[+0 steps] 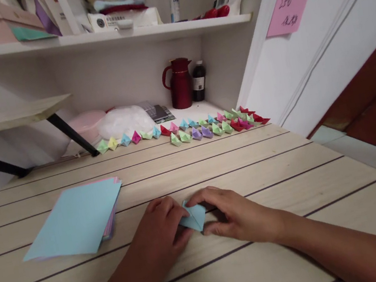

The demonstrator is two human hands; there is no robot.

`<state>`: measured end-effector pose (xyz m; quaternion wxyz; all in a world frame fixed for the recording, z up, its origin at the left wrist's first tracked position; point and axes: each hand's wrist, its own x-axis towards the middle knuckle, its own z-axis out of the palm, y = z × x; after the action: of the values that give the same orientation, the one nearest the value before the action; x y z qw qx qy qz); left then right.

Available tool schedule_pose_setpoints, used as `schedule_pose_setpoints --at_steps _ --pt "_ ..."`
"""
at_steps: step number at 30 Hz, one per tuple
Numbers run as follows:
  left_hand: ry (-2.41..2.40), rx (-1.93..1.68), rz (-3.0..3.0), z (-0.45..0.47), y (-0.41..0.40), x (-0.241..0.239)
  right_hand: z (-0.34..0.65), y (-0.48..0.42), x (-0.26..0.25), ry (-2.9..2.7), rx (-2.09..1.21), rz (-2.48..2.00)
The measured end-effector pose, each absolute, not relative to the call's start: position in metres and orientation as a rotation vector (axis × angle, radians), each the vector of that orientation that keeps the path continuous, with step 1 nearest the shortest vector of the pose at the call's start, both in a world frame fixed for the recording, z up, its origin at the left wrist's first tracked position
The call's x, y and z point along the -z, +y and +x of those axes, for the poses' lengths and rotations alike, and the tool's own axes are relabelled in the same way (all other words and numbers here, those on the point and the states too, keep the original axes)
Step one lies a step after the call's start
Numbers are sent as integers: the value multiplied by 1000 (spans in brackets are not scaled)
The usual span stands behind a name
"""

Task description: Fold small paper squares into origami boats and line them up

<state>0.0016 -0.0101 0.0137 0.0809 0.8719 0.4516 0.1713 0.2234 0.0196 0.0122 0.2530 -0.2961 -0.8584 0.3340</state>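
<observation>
A small folded piece of light blue paper (195,216) lies on the wooden table (250,169) between my two hands. My left hand (160,234) pinches its left side with curled fingers. My right hand (229,213) presses on its right side, fingers bent over the top edge. To the left rests a stack of square coloured paper sheets (75,220) with a light blue sheet on top. At the far edge of the table stand two rows of several small folded paper boats (186,130) in green, yellow, blue, pink, purple and red.
Behind the boats stand a dark red jug (180,83), a dark bottle (198,81), a white plastic bag (123,121) and a pink container (86,124). A shelf (102,39) above holds boxes and a glue bottle. A pink note (289,3) hangs on the right wall.
</observation>
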Motion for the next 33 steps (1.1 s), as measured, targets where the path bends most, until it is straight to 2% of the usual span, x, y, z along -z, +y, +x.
schedule_pose_setpoints --at_steps 5,13,22,33 --pt "1298 -626 2700 -1 -11 -11 223 20 -4 -2290 -867 -771" --pt "1345 -698 2718 -4 -10 -9 219 23 -3 -2422 -459 -804" --pt "1604 -708 2346 2 -7 -9 209 33 -5 -2322 -587 -975" --pt "1622 -832 2038 7 -1 -16 208 35 -2 -2204 -649 -986"
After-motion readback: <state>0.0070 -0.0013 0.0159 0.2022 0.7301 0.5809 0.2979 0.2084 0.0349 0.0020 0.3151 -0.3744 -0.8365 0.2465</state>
